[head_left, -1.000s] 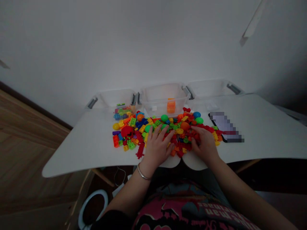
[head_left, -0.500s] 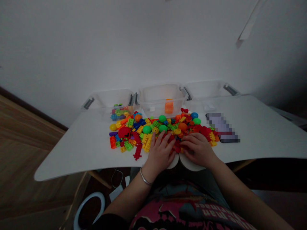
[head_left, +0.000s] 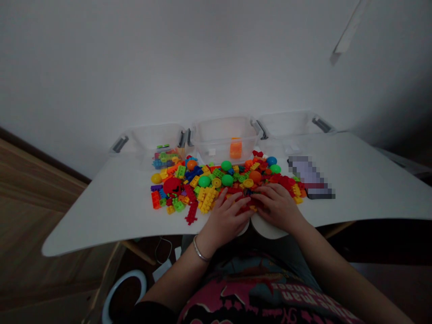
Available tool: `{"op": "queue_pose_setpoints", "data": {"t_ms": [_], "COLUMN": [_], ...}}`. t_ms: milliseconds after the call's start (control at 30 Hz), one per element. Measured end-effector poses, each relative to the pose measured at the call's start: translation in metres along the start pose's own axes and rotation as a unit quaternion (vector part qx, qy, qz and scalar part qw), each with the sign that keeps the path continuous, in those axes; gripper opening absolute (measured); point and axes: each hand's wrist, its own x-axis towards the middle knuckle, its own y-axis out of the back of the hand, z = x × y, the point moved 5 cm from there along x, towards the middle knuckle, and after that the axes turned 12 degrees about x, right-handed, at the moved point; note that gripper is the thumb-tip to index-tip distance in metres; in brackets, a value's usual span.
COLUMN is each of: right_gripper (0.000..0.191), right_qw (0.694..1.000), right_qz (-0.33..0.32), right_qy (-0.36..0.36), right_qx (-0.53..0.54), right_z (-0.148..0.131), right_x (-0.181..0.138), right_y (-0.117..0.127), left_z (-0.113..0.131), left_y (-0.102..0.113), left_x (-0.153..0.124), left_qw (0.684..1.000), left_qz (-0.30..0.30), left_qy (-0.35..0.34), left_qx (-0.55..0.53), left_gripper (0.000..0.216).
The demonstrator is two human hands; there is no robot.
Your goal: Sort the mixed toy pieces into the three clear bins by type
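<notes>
A heap of colourful plastic building blocks lies across the front middle of the table, with egg-like balls among them. My left hand (head_left: 227,218) rests at the near edge of the heap, its fingers spread over red blocks. Close beside it, my right hand (head_left: 278,208) lies over more red pieces with its fingers stretched and slightly bent; their undersides are hidden. Yellow blocks (head_left: 207,199) sit left of my left hand, and a red chain of blocks (head_left: 191,211) lies farther left. A red ball (head_left: 172,186) with a black mark is among the blocks.
Three clear bins stand along the wall: the left bin (head_left: 155,135) holds several colourful blocks, the middle bin (head_left: 216,146) an orange piece (head_left: 236,148), and the right bin (head_left: 286,123) a whitish item. A phone (head_left: 310,177) lies right of the heap on the white table (head_left: 91,213).
My left hand's fingers have shifted a little over the red blocks, nearer the right hand's fingertips. My right hand stays almost in place. The whole view has shifted slightly.
</notes>
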Motion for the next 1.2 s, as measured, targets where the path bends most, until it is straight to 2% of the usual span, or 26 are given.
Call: {"op": "queue_pose_setpoints", "data": {"t_ms": [167, 400, 533, 667, 1000, 1200], "right_gripper": [0.019, 0.009, 0.011, 0.012, 0.009, 0.015], "right_qw": [0.999, 0.998, 0.997, 0.997, 0.996, 0.998], "right_qz": [0.019, 0.046, 0.060, 0.061, 0.044, 0.058], "right_qy": [-0.005, -0.033, -0.040, -0.033, 0.021, -0.019], "right_qx": [-0.030, -0.003, 0.011, -0.021, -0.072, -0.009], "right_z": [-0.002, 0.002, 0.005, 0.004, -0.004, 0.001], "right_x": [0.002, 0.004, 0.003, 0.001, 0.009, 0.012], "right_y": [-0.001, -0.001, -0.001, 0.002, 0.000, -0.001], "left_z": [-0.006, -0.006, -0.005, -0.005, -0.006, -0.008], "left_y": [-0.003, -0.003, -0.003, -0.004, -0.007, -0.006], "left_x": [0.001, 0.003, 0.003, 0.003, 0.002, 0.002], "left_qw": [0.999, 0.998, 0.998, 0.998, 0.998, 0.998], "left_qz": [-0.019, -0.034, -0.040, -0.032, -0.033, -0.028], "left_qy": [0.051, 0.055, 0.056, 0.056, 0.059, 0.061], "left_qx": [-0.002, -0.012, -0.011, -0.006, 0.002, -0.004], "left_gripper": [0.029, 0.035, 0.037, 0.038, 0.037, 0.036]}}
